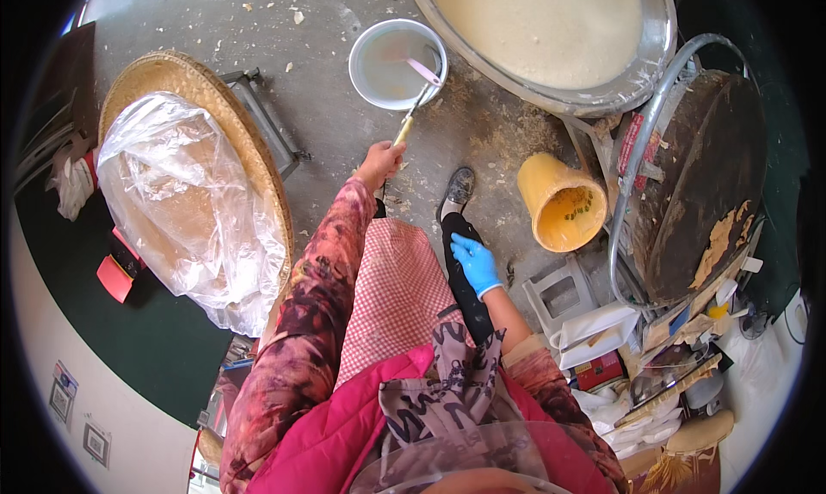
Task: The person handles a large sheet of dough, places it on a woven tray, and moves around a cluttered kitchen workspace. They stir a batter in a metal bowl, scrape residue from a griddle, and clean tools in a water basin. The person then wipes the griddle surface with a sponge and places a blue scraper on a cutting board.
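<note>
My left hand (381,164), bare, is closed round the yellow handle of a slim tool (403,131). Its narrow grey end reaches to the near right rim of a white bucket (354,71); whether it touches the rim I cannot tell. Cloudy liquid fills part of the bucket, and a pink-handled utensil (423,71) leans inside, its lower end hidden. My right hand (476,264) wears a blue glove and hangs by my right leg, holding nothing, with the fingers loosely stretched out.
A large metal basin (551,98) of pale batter stands at the far right. Below it are a yellow cylindrical container (538,188), a grey plastic stool (564,292) and a big dark round board (714,175). At left, clear plastic sheeting (189,210) covers a round woven tray (138,77).
</note>
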The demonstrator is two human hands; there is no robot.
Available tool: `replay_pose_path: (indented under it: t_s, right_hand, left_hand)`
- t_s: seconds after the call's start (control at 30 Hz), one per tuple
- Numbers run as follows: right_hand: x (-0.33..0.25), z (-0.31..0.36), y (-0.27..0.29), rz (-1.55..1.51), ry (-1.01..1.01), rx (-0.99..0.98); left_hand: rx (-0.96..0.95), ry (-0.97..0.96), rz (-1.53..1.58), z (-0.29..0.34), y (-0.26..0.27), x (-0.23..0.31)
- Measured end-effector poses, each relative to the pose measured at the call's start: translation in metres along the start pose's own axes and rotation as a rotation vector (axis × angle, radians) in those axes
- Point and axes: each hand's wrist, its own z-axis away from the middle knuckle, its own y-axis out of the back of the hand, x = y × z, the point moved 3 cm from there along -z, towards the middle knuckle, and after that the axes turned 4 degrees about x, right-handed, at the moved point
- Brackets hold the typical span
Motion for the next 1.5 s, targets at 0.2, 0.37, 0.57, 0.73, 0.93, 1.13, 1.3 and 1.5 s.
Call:
replay_pose_path:
  t_s: [0.2, 0.37, 0.57, 0.73, 0.93, 1.13, 1.3, 1.5]
  right_hand:
    - [-0.147, -0.098, -0.005, 0.283, 0.678, 0.278]
    - [-0.219, -0.24, -0.043, 0.878, 0.827, 0.324]
    - [-0.208, -0.338, -0.074, 1.322, 0.539, 0.094]
    - [-0.227, -0.316, -0.044, 0.629, 0.257, -0.069]
    - [-0.264, -0.209, -0.013, 0.909, 0.685, -0.042]
    - [-0.226, -0.233, -0.055, 1.019, 0.462, -0.21]
    - [-0.242, -0.28, -0.068, 0.721, 0.366, -0.001]
    - [-0.252, -0.227, -0.04, 1.047, 0.388, -0.078]
  left_hand:
    - [0.122, -0.015, -0.299, 0.02, 0.002, 0.025]
    - [0.066, 0.127, -0.032, -0.007, -0.007, 0.023]
    - [-0.284, 0.399, 0.887, -0.029, 0.001, 0.017]
    - [0.046, 0.156, 0.259, -0.025, 0.013, 0.016]
    - [0.191, 0.038, -0.158, -0.014, 0.022, 0.037]
    - [0.109, 0.19, 0.135, -0.024, 0.026, 0.032]
    - [-0.017, 0.301, 0.399, -0.028, 0.038, 0.027]
    - [0.093, 0.249, 0.22, -0.026, 0.035, 0.035]
